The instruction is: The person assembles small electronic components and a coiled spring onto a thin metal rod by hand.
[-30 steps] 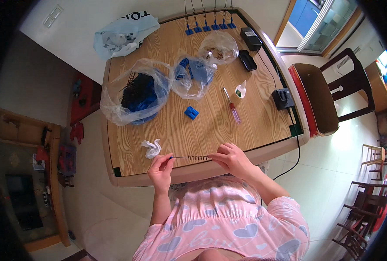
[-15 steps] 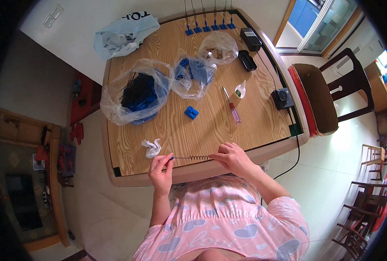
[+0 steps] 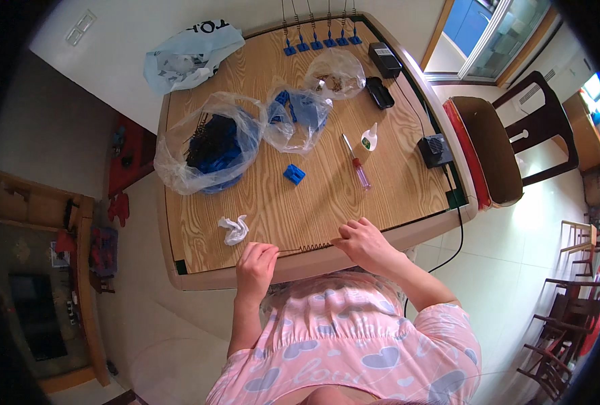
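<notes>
A thin dark wire spring (image 3: 315, 247) stretches level between my two hands, just above the table's front edge. My left hand (image 3: 256, 264) pinches its straight left end, and the fingers hide the tip. The fingertips of my right hand (image 3: 361, 243) are closed on the other end, beside the coils. Nearest to my left hand lies a crumpled white tissue (image 3: 233, 229). Farther in, a small blue plastic block (image 3: 294, 174) rests on the wood. Right of it are a screwdriver (image 3: 361, 174) with a clear purplish handle and a small white bottle (image 3: 369, 138) with a pointed nozzle.
Clear bags hold blue parts and dark springs (image 3: 212, 148), blue pieces (image 3: 296, 115) and small brownish parts (image 3: 334, 82). Several blue bases with upright springs (image 3: 329, 42) line the far edge. Black adapters (image 3: 435, 152) with cords stand at the right, near a chair (image 3: 539, 128).
The spring has shifted slightly right. My left hand has turned and closed further over its end, covering the blue tip that showed before. My right hand keeps its grip.
</notes>
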Tool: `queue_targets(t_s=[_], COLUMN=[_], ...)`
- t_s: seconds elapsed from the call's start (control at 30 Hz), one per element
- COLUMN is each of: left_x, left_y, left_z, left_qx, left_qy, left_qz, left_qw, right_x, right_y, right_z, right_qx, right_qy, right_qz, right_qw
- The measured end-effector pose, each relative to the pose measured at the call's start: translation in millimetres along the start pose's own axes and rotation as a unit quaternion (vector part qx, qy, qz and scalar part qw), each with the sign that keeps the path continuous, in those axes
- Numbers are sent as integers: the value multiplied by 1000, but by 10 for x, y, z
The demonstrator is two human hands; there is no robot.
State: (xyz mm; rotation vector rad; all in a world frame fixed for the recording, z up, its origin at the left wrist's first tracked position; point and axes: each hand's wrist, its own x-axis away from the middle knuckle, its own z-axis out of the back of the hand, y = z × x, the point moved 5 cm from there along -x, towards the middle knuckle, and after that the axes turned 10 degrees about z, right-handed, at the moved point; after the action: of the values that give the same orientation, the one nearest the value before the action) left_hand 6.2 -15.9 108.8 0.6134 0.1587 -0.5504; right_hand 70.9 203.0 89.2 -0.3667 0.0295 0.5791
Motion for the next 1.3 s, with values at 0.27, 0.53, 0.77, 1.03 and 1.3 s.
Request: queue_targets(t_s=[0.27, 0.53, 0.77, 1.03, 1.3], left_x=[-20, 1, -12, 26, 153], left_y=[-8, -3, -30, -228, -468], left_z=[11, -40, -51, -134, -271], left_qx=[20, 27, 32, 226, 400], left_qy=[-50, -84, -80, -73, -127], left_qz=[-3, -3, 0, 156, 226], left_qw=[999, 996, 996, 959, 879], right_x=[8, 1, -11, 20, 20], right_y=[-18, -25, -48, 82, 92], right_z=[-34, 10, -13, 31, 121], right_qx=[-6, 17, -19, -102, -74], right_qy=[6, 7, -5, -8, 21], right_qz=[21, 38, 49, 48, 37], right_qw=[1000, 999, 999, 994, 996])
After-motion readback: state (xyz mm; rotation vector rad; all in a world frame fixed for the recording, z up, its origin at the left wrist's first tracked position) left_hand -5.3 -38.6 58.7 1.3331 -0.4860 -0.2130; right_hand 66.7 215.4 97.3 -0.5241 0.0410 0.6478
